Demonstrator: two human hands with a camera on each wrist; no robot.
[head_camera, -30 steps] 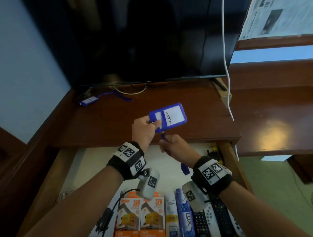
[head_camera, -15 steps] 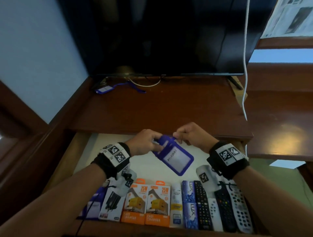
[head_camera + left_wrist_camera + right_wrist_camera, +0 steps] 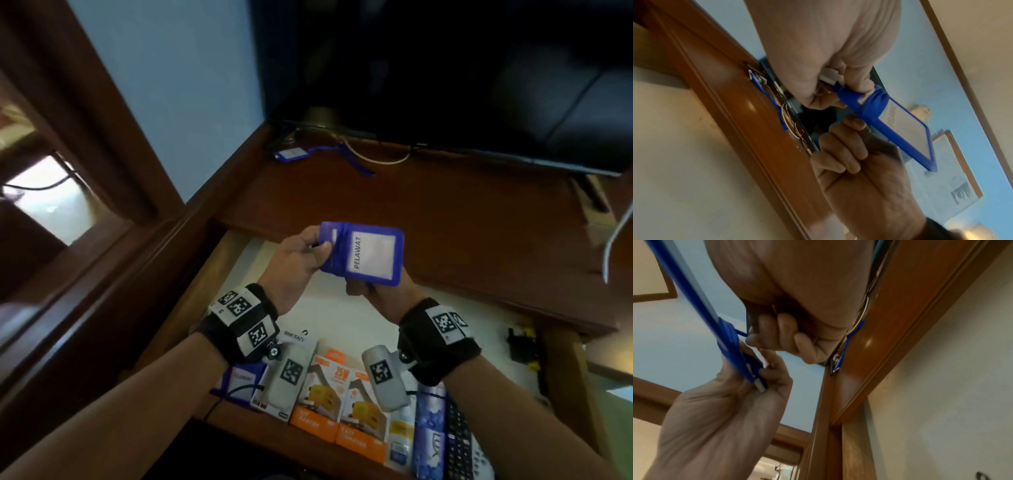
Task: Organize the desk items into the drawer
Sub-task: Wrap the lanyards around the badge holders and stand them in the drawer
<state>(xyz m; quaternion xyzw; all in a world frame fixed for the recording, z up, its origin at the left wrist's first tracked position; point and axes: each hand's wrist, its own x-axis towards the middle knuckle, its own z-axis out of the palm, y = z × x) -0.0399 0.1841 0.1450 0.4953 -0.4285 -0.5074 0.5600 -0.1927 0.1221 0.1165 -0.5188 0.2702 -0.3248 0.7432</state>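
A blue badge holder (image 3: 370, 253) labelled PELAWAT is held above the open drawer (image 3: 342, 322). My left hand (image 3: 317, 248) pinches its left end by the clip, which shows in the left wrist view as badge holder (image 3: 900, 129) and left hand (image 3: 830, 91). Just under the badge, my right hand (image 3: 363, 291) is curled. In the right wrist view a thin blue lanyard strand (image 3: 742, 334) runs from the badge (image 3: 729, 344) into the right hand (image 3: 777, 337). A second blue badge (image 3: 291, 154) with its strap lies on the desk at the back left.
Along the drawer's front stand orange charger boxes (image 3: 318, 401), blue boxes (image 3: 428, 428) and remote controls (image 3: 455, 442). A black and yellow item (image 3: 524, 346) lies at its right side. A dark television (image 3: 445, 85) stands at the desk's back, with a white cable (image 3: 376, 159) below it.
The badge has risen from low over the drawer and now faces label up. My right hand moved from its top edge to beneath it. The head view swung left.
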